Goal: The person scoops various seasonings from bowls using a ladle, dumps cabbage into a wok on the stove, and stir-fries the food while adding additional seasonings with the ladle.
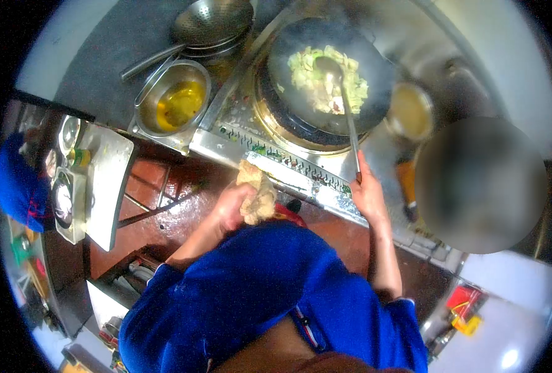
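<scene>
From where I sit on the head feed, I can read no words, brands, numbers or signs. Taking clock directions from the centre of my view, I see red marks on the blue fabric (20, 183) at 9 o'clock, too blurred for me to call letters. The red-and-yellow packet (465, 304) at 4 o'clock gives me colours only. On the blue shirt (239, 280), the small striped trim (309, 327) between 5 and 6 o'clock shows me no legible lettering.
</scene>
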The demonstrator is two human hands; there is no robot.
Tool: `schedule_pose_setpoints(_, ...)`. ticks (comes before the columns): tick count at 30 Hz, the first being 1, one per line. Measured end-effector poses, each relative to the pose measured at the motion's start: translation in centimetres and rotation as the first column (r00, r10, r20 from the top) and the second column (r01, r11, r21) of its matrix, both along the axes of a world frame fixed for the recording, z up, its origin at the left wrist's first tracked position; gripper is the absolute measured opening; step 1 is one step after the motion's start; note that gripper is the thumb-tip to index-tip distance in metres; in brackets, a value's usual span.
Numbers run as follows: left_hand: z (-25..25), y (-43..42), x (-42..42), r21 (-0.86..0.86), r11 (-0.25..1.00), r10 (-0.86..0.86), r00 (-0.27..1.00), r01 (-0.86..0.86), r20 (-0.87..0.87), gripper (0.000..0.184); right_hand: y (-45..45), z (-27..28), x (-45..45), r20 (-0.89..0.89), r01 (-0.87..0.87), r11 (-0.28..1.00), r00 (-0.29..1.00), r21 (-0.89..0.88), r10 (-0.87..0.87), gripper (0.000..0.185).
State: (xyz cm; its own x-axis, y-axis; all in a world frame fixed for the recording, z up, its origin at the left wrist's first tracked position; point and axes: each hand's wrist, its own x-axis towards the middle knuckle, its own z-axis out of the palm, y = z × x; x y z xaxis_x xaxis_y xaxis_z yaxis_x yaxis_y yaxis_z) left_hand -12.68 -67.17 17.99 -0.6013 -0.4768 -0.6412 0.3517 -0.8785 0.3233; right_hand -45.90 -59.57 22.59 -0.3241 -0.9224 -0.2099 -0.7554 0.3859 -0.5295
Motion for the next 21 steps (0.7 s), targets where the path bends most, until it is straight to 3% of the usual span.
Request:
schedule_pose_setpoints(2,-0.9,0.0,0.0,-0.035,0.999,-0.017,1.000,0.017,0.001,0.038,0.8,-0.3,1.3,-0.035,0.065,0.997,0.997,-0.046,-0.066,0.075)
schedule_pose_setpoints(6,-1.4,-0.3,0.5,-0.033,0.992,-0.114,0.970,0.124,0.213,0.032,-0.6,-1.7,1.3,-0.015,-0.016,0.999,1.000,0.037,0.016,0.073)
schedule_pose_setpoints(7,-2.4,-0.1,0.5,-0.031,0.995,-0.094,0.987,0.099,0.131,0.031,-1.3,-0.5,0.6,-0.016,-0.024,0.999,1.000,0.035,0.025,0.074)
schedule_pose_setpoints(9,-3.6,0.2,0.9,-0.012,0.994,-0.103,0.987,0.105,0.127,0.032,-2.7,0.2,-1.3,-0.032,-0.032,0.998,0.999,0.058,0.034,0.079)
schedule_pose_setpoints(12,-3.1,0.6,1.0,-0.028,0.998,-0.046,0.996,0.048,0.077,0.034,-5.5,-3.6,-3.6,-0.166,0.078,0.989,0.981,-0.125,-0.099,0.078)
schedule_pose_setpoints(13,-2.6,0.8,1.0,-0.039,0.999,-0.014,0.999,0.016,0.053,0.035,-7.0,-4.4,-3.0,-0.166,0.145,0.984,0.973,-0.103,-0.161,0.077)
schedule_pose_setpoints(16,-1.3,0.7,1.4,-0.048,0.997,-0.061,0.997,0.063,0.039,0.045,-9.2,-5.3,-0.9,0.164,0.249,0.966,0.953,0.066,-0.256,0.073)
schedule_pose_setpoints(18,-1.1,0.7,1.6,-0.088,0.995,-0.041,0.999,0.043,0.024,0.043,-7.7,-6.3,-0.9,0.076,0.058,0.996,0.996,-0.072,-0.052,0.073)
schedule_pose_setpoints(20,-0.9,1.0,1.8,-0.087,0.996,-0.002,0.999,0.006,0.038,0.041,-4.2,-2.8,1.1,-0.091,-0.101,0.983,0.992,-0.151,0.088,0.074)
schedule_pose_setpoints(21,-0.6,1.1,1.8,-0.074,0.997,0.028,0.998,-0.023,0.059,0.040,-2.3,-1.6,2.2,-0.068,-0.112,0.980,0.992,-0.166,0.102,0.074)
